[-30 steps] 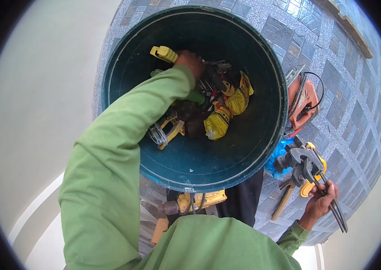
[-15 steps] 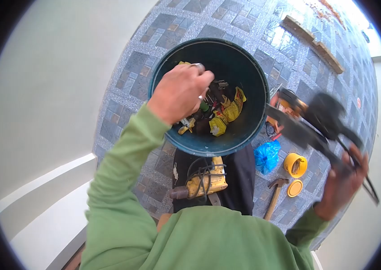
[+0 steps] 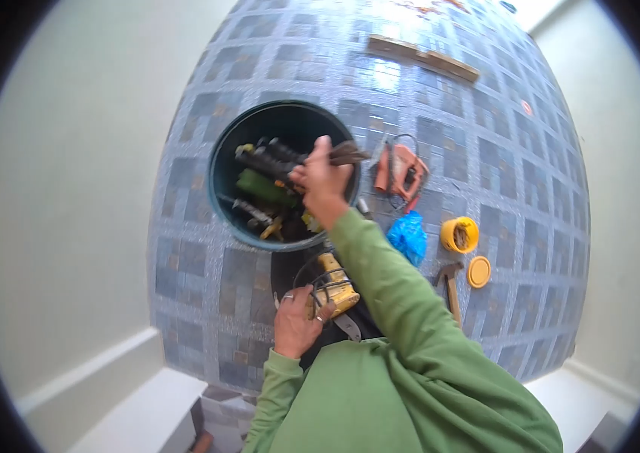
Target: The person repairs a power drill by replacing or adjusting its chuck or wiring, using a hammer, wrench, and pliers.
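My right hand (image 3: 321, 181) is above the near right part of a dark green bucket (image 3: 218, 204), closed around a dark brown elongated thing (image 3: 348, 154), too blurred to name. Inside the bucket lie a long black thing (image 3: 267, 162), a green piece (image 3: 265, 189) and several smaller items. My left hand (image 3: 299, 323) grips the yellow power drill (image 3: 342, 298) on my lap, its fingers at the body and the black cord. Part of the drill is hidden by that hand.
Right of the bucket, an orange power tool (image 3: 403, 170) lies by a blue plastic bag (image 3: 408, 238). Farther right are a yellow tub (image 3: 459, 235), its yellow lid (image 3: 478, 272) and a hammer (image 3: 452, 291). Wooden pieces (image 3: 422, 57) lie ahead on the tiles; walls flank both sides.
My right hand has come from the far right to over the bucket and no longer holds the large black tool. My left hand has left the bucket for the drill. The view has shifted.
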Demonstrator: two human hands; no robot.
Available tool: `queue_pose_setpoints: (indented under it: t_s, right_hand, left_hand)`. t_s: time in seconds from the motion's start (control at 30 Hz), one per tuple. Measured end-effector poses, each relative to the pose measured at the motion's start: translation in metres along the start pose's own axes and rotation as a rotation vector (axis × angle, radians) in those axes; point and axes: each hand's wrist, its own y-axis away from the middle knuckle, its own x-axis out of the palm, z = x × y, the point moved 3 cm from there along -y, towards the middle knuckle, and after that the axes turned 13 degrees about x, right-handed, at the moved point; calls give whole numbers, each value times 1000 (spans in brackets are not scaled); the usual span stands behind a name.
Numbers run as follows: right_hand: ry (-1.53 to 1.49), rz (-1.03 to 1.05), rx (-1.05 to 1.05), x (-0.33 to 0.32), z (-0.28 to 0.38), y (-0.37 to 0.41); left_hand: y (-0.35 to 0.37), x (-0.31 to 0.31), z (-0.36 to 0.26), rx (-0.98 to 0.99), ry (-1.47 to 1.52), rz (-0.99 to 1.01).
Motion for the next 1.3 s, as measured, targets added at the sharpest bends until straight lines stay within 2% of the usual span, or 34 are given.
queue_pose_setpoints:
  t_s: [0.07, 0.1, 0.17, 0.2, 0.27, 0.33, 0.37, 0.43, 0.47, 0.5, 0.53, 0.57, 0.6, 0.67, 0.7, 0.73, 0.77, 0.83, 0.87, 0.9, 0.93, 1.0, 1.07, 1.13, 1.17, 1.23, 1.27, 1.3]
  right_hand:
    - [67, -97, -55, 6, -20, -18]
    - [92, -194, -184, 6, -45, -55]
    - [109, -334, -254, 7, -75, -104]
    - [130, -383, -229, 6, -73, -105]
    - [146, -448, -203, 3, -68, -109]
    - [55, -219, 46, 6, -68, -122]
    - [48, -228, 47, 6, -54, -107]
    - [358, -446, -134, 15, -15, -67]
    - [357, -446, -128, 15, 6, -45]
    - [133, -183, -32, 13, 26, -26]
    - [-87, 85, 69, 4, 40, -13]
    - [-93, 327, 80, -11, 44, -18]
    - [-151, 448, 38, -31, 63, 5]
    - [-176, 826, -323, -94, 71, -8]
    - [-32, 605, -290, -116, 97, 9]
    - [55, 625, -366, -138, 118, 24]
    - [105, 586, -356, -159, 134, 29]
    - [162, 262, -279, -213, 147, 22]
    - [196, 108, -249, -236, 149, 16]
    - [219, 43, -263, -251, 150, 14]
    - [243, -25, -278, -261, 149, 12]
    - [240, -12, -280, -257, 142, 16]
    - [235, 4, -285, -239, 130, 14]
    - [219, 24, -228, -216, 110, 9]
    - [198, 27, -193, -209, 100, 3]
    - [188, 26, -173, -194, 88, -1]
    - [177, 25, -157, -192, 85, -3]
    - [196, 9, -155, -192, 84, -7]
  left_hand:
    - [3, 15, 2, 75, -27, 119]
    - [3, 18, 2, 53, -74, 143]
    - [4, 24, 7, 42, -141, 168]
    - [2, 24, 9, 55, -137, 187]
    - [-1, 25, 15, -63, -144, 226]
    - [-4, 26, 16, -98, -111, 263]
    - [-5, 25, 12, -60, -221, 278]
    - [-11, 29, 5, -25, -334, 294]
    - [-17, 31, -2, 113, -345, 270]
    - [-24, 35, -10, 247, -356, 242]
    - [-30, 46, -11, 265, -262, 276]
    - [-41, 55, -16, 258, -218, 321]
    - [-50, 62, -20, 248, -174, 366]
    - [-74, 79, -22, 201, -217, 469]
    - [-81, 82, -24, 144, -252, 505]
    - [-82, 84, -23, 189, -284, 466]
    - [-84, 79, -25, 194, -214, 408]
    - [-87, 59, -33, 182, -142, 348]
    - [-91, 42, -40, 201, -6, 273]
    - [-99, 24, -48, 226, 127, 191]
    - [-109, 1, -56, 218, 247, 24]
    - [-151, -39, -58, 343, 197, -95]
    - [-211, -46, -26, 275, 72, -88]
    - [-268, -22, 18, 409, -163, -194]
    - [-285, -7, 31, 403, -165, -191]
    - [-314, 22, 45, 213, -256, -71]
    - [-321, 32, 46, 207, -254, -58]
    - [-323, 42, 50, 113, -82, -57]
